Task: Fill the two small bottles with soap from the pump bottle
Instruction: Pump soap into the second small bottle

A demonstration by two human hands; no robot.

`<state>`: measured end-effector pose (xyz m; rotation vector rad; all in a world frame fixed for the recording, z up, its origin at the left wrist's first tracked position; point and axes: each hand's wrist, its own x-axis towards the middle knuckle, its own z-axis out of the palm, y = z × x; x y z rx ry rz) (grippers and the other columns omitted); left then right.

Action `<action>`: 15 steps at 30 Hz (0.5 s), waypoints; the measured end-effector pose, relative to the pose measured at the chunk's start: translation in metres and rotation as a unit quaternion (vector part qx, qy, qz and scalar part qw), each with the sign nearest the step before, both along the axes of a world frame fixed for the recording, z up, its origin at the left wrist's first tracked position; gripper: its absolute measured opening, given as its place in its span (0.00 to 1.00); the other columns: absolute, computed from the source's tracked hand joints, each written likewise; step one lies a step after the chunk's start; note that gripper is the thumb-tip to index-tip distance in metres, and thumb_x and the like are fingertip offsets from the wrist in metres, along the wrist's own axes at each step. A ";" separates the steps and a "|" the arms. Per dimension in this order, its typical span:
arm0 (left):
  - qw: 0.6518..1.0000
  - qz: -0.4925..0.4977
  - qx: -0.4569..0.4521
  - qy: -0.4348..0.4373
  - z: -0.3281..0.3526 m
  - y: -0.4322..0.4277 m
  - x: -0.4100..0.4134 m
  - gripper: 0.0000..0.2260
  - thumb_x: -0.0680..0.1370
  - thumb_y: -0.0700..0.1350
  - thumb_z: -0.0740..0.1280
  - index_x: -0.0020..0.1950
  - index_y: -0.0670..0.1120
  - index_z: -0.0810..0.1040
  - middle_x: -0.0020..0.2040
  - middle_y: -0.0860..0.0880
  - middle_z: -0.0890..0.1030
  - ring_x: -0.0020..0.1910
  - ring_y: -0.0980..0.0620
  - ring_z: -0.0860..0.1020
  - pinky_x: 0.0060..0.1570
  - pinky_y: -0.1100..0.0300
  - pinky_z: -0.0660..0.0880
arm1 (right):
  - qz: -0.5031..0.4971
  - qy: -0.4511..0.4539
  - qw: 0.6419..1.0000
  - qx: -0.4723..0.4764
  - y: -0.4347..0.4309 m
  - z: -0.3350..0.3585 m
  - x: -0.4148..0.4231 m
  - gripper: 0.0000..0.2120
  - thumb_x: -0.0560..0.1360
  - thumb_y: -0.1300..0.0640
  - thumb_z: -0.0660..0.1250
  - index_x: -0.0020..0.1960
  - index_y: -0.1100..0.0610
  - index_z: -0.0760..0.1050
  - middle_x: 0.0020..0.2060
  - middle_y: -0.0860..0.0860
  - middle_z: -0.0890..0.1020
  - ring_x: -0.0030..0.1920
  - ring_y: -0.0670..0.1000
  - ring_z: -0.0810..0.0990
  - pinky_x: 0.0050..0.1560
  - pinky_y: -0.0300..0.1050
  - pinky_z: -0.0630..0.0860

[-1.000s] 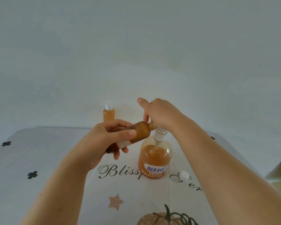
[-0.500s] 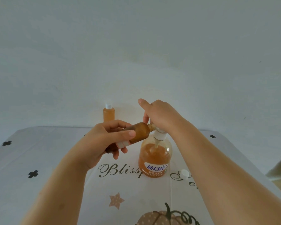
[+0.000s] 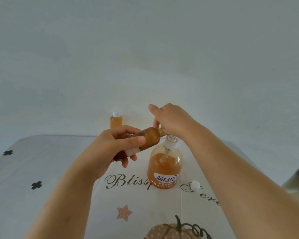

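Little differs from half a second ago. The left hand [image 3: 110, 149] still grips the small brown bottle [image 3: 150, 137] at a tilt, its mouth tucked under the right hand [image 3: 173, 121], which stays curled over the head of the pump bottle [image 3: 164, 168] on the worktop [image 3: 59, 169]. The capped second bottle [image 3: 116, 120] remains behind.
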<state>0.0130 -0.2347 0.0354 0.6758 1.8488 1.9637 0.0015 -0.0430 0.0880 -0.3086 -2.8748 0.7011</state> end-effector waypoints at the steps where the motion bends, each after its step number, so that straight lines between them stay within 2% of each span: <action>1: 1.000 0.000 0.001 0.000 0.000 0.000 0.000 0.11 0.66 0.47 0.75 0.46 0.45 0.84 0.37 0.45 0.81 0.34 0.48 0.79 0.25 0.61 0.73 | 0.001 0.002 1.000 -0.001 0.000 0.000 0.000 0.32 0.84 0.38 0.50 0.40 0.56 0.83 0.30 0.51 0.80 0.40 0.54 0.83 0.42 0.47 0.75; 7: 1.000 0.000 -0.006 -0.001 -0.001 0.000 -0.003 0.11 0.66 0.47 0.75 0.46 0.45 0.85 0.37 0.46 0.82 0.34 0.48 0.79 0.25 0.61 0.73 | 0.010 0.006 1.000 -0.006 0.002 -0.004 -0.004 0.31 0.84 0.38 0.51 0.40 0.56 0.83 0.31 0.50 0.80 0.40 0.53 0.82 0.42 0.47 0.74; 12: 1.000 -0.003 -0.023 -0.005 -0.004 0.001 -0.004 0.12 0.66 0.48 0.75 0.48 0.46 0.85 0.38 0.47 0.83 0.35 0.47 0.79 0.26 0.60 0.74 | 0.026 -0.008 1.000 0.010 0.006 -0.013 -0.002 0.27 0.85 0.43 0.52 0.45 0.57 0.83 0.37 0.50 0.82 0.43 0.53 0.82 0.39 0.44 0.70; 15: 0.999 -0.009 -0.033 0.004 -0.005 -0.001 -0.004 0.14 0.65 0.48 0.77 0.48 0.47 0.84 0.38 0.47 0.82 0.36 0.47 0.80 0.29 0.59 0.74 | 0.011 -0.005 1.000 -0.028 0.005 -0.013 -0.003 0.30 0.84 0.39 0.52 0.39 0.56 0.83 0.36 0.50 0.83 0.41 0.52 0.81 0.38 0.44 0.69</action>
